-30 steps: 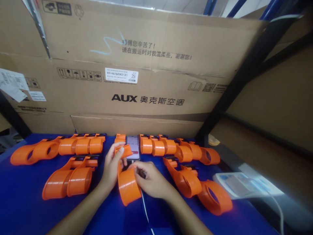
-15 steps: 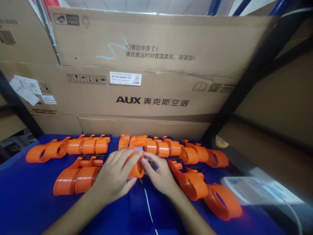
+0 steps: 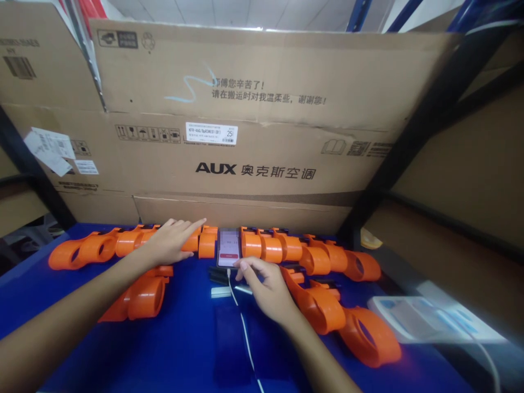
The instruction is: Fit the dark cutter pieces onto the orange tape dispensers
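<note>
My left hand (image 3: 172, 240) is at the back row, its index finger stretched over an orange plastic ring-shaped part (image 3: 190, 242) and its thumb below it. The part is gripped between them and partly hidden. My right hand (image 3: 266, 284) is at the lower right corner of a phone (image 3: 228, 248) with a lit screen, thumb and fingers drawn together; anything in them is hidden. A white cable (image 3: 242, 322) runs from below the phone. A dark block (image 3: 218, 274) and a small white piece (image 3: 220, 292) lie just under the phone.
Several more orange ring parts (image 3: 271, 249) stand in rows to both sides on the blue table (image 3: 180, 349). A large cardboard sheet (image 3: 262, 142) walls off the back. At right are a white tray-like object (image 3: 405, 319) and a black frame post (image 3: 393, 147).
My left hand has moved left and back with the orange ring part, away from my right hand. The phone is now uncovered. My right hand has stayed nearly in place.
</note>
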`<state>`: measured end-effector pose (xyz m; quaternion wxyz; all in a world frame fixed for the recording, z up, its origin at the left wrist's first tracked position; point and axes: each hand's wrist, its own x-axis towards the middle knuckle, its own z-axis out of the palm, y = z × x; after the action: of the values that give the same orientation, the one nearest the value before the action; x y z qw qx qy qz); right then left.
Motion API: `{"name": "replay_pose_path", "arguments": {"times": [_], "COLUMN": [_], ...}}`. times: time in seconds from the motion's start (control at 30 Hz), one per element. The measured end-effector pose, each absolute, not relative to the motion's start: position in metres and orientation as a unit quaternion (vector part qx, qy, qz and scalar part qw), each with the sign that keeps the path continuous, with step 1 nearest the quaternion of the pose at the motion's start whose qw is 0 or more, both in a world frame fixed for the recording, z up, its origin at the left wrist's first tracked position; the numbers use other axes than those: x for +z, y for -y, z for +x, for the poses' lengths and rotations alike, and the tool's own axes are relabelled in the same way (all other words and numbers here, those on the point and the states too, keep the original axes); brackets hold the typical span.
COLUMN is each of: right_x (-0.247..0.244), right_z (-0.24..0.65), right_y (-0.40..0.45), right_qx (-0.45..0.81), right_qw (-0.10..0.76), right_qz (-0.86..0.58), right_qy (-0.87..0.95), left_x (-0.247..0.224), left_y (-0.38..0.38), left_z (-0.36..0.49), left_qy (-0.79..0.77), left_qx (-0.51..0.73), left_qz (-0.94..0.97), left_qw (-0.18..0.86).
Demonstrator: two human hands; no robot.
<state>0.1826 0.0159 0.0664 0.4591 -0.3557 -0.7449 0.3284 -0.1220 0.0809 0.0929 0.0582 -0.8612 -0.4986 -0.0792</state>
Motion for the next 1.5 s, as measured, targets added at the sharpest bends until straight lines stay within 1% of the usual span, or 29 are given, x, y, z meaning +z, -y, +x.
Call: {"name": "replay_pose_path", "arguments": {"times": [0.13, 0.27, 0.47, 0.67, 0.83, 0.97, 1.1, 1.27, 1.4, 1.5], "right_x": [0.067, 0.068, 0.068, 0.065, 0.065, 0.066, 0.066, 0.063, 0.058, 0.055], "right_z": [0.183, 0.183, 0.185, 0.184, 0.185, 0.185, 0.186, 0.186, 0.182, 0.179], "right_y": [-0.017, -0.016, -0.015, -0.016, -0.017, -0.017, -0.017, -0.017, -0.020, -0.023], "right_qx": [0.331, 0.333, 0.333, 0.337, 0.335, 0.336, 0.335, 0.331, 0.356, 0.420], "right_qw": [0.459, 0.463, 0.462, 0.459, 0.460, 0.459, 0.467, 0.477, 0.487, 0.486], "right_qz": [-0.354, -0.350, -0.359, -0.367, -0.366, -0.367, -0.360, -0.357, -0.363, -0.364], "right_qy": [0.744, 0.743, 0.739, 0.735, 0.736, 0.736, 0.735, 0.732, 0.710, 0.675], "left_x": [0.082, 0.085, 0.087, 0.085, 0.094, 0.113, 0.143, 0.176, 0.175, 0.158], "left_y": [-0.087, -0.087, -0.086, -0.087, -0.087, -0.084, -0.074, -0.040, -0.004, 0.018], "left_z": [-0.119, -0.127, -0.147, -0.150, -0.151, -0.155, -0.160, -0.149, -0.116, -0.087], "left_qy": [0.496, 0.486, 0.578, 0.589, 0.582, 0.585, 0.579, 0.545, 0.465, 0.375], "left_qx": [-0.056, -0.059, -0.033, -0.037, -0.051, -0.065, -0.093, -0.167, -0.260, -0.275], "left_qz": [-0.866, -0.872, -0.816, -0.807, -0.812, -0.808, -0.809, -0.819, -0.846, -0.885], "left_qw": [0.032, 0.004, -0.004, -0.011, -0.011, 0.002, 0.036, 0.061, 0.030, -0.017]}}
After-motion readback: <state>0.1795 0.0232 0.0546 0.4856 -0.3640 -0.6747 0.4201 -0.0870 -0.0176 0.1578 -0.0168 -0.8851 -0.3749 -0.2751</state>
